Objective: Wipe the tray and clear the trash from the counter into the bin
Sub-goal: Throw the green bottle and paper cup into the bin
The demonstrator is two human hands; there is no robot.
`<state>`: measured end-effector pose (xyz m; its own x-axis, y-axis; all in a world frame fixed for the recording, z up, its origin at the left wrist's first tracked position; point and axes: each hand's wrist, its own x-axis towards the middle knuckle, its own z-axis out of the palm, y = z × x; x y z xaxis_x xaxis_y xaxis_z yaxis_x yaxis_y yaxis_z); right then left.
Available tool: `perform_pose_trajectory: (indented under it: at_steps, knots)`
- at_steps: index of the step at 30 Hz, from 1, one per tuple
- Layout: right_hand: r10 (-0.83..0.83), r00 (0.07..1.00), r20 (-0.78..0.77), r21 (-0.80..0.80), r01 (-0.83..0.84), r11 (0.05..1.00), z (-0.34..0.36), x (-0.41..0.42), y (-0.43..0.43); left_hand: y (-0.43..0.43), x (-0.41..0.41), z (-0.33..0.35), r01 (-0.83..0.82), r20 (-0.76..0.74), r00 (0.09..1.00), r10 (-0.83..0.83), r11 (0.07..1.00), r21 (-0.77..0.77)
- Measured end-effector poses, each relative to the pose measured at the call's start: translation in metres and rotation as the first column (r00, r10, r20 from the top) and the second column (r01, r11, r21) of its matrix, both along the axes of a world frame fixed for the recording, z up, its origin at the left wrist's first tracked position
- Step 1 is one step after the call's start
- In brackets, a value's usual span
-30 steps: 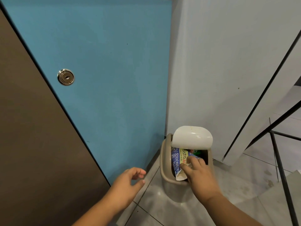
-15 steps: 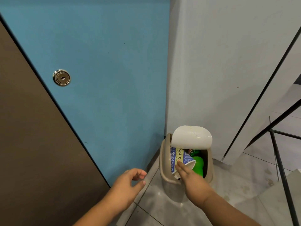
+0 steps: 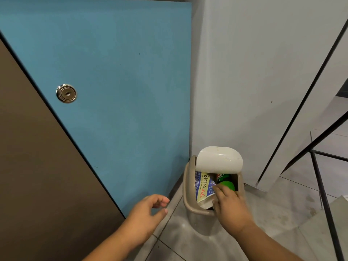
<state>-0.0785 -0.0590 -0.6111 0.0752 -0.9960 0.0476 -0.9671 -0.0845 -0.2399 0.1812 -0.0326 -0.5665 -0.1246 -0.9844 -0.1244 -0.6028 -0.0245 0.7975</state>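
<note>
A small beige bin (image 3: 185,187) stands on the tiled floor in the corner, its white swing lid (image 3: 219,160) tipped up at the back. Inside lie a printed paper cup (image 3: 204,185) marked "Bistro" and a green bottle (image 3: 225,180). My right hand (image 3: 230,208) reaches into the opening, its fingers resting on the bottle and the cup's rim and covering the bin's front right part. My left hand (image 3: 146,215) hovers to the left of the bin with loosely curled fingers and holds nothing. No tray or counter is in view.
A blue cabinet door with a round metal lock (image 3: 66,93) rises on the left beside a brown panel (image 3: 28,166). A white wall stands behind the bin. Black metal frame bars (image 3: 320,185) cross the right side above the floor tiles.
My right hand has slid from the cup's front edge to the right, onto the green bottle. The cup now lies against the bin's left wall. My left hand has barely moved.
</note>
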Motion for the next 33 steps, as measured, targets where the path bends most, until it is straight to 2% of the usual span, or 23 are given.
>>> perform_pose_trajectory:
  at_steps: [6, 12, 16, 19, 22, 27, 33]
  knots:
    - [0.075, 0.997, -0.021, 0.098, -0.072, 0.993, 0.002, -0.004, -0.001, -0.001, -0.007, 0.000, 0.014, 0.023, 1.000, -0.014, 1.000, 0.012]
    - [0.121, 0.983, 0.139, -0.116, -0.105, 0.988, 0.004, -0.003, 0.000, -0.005, -0.014, 0.006, 0.020, 0.028, 0.999, -0.020, 1.000, -0.003]
    - [0.140, 0.961, 0.239, -0.184, -0.097, 0.978, 0.015, -0.002, 0.001, -0.012, -0.020, 0.014, 0.043, 0.044, 0.998, -0.043, 0.999, -0.007]
    - [0.118, 0.928, 0.353, -0.175, -0.058, 0.983, 0.034, -0.005, -0.004, -0.018, -0.028, 0.028, 0.045, 0.033, 0.998, -0.045, 0.999, -0.013]
    - [0.079, 0.904, 0.421, -0.165, -0.010, 0.986, 0.070, -0.008, -0.013, -0.019, -0.033, 0.054, 0.012, -0.001, 1.000, -0.012, 1.000, 0.018]
    - [0.077, 0.912, 0.403, -0.115, -0.033, 0.993, 0.159, -0.017, -0.027, -0.008, -0.038, 0.127, 0.007, -0.010, 1.000, -0.006, 0.995, 0.096]
    - [0.095, 0.909, 0.406, -0.137, -0.043, 0.990, 0.287, -0.016, -0.033, -0.001, -0.046, 0.241, 0.001, -0.034, 0.999, 0.003, 0.992, 0.125]
